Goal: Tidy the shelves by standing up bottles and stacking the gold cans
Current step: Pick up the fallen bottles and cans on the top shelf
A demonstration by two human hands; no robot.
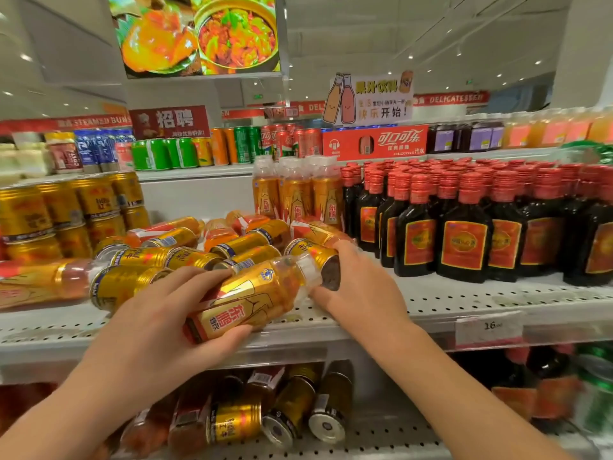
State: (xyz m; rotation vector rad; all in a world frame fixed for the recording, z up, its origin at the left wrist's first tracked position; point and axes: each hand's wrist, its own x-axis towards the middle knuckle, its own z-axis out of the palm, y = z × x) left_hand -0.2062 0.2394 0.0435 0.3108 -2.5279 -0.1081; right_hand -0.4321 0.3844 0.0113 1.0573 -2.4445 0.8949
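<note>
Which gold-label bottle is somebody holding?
The front bottle, tilted over the shelf edge, in the left hand; the others lie loose behind or stand at the back.

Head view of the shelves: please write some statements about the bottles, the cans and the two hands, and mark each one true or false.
1. The left hand grips a tilted gold-label bottle. True.
2. The dark bottles lie on their sides. False: they stand upright.
3. The gold cans at the far left are stacked. True.
4. The right hand holds nothing. False: it grips a lying gold can.
5. The lower-shelf cans stand upright. False: they lie on their sides.
</note>
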